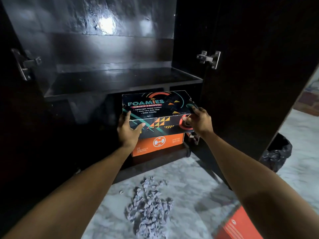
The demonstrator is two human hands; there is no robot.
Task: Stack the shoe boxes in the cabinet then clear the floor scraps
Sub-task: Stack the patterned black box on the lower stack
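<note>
Both hands clasp the black shoe box (156, 111) at its near corners, left hand (128, 130) and right hand (200, 120), fingers wrapped round it, atop the orange box (158, 144) in the cabinet (120, 81).

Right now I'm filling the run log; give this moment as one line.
stage: stacking | left hand, right hand: hold black shoe box over orange box | paper scraps: on floor

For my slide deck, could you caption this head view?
Both hands set the black shoe box onto the orange box; scraps remain.
</note>
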